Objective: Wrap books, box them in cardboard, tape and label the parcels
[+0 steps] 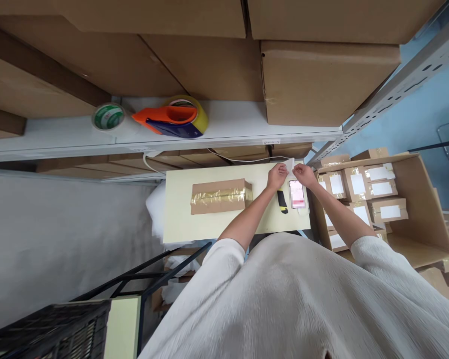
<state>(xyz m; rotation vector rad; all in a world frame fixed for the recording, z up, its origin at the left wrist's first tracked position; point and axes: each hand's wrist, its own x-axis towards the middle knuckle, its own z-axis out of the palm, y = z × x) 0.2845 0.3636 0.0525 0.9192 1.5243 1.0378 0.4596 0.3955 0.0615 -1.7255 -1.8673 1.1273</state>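
Note:
At the far right end of the pale table (pixel 179 227), my left hand (pixel 277 176) pinches a small white label (pixel 290 163). My right hand (pixel 304 174) has its fingertips closed at the other edge of that label. Below my hands lie a black and yellow box cutter (pixel 282 202) and a phone (pixel 297 194) with a lit screen. To the left of them sits a long cardboard box (pixel 220 195), sealed along its length with shiny yellowish tape.
A large open carton (pixel 415 199) with several small labelled boxes stands right of the table. The shelf (pixel 232 122) above carries big cartons (pixel 322 85), an orange tape dispenser (pixel 172 117) and a clear tape roll (pixel 108 117). A black crate (pixel 60 334) is at lower left.

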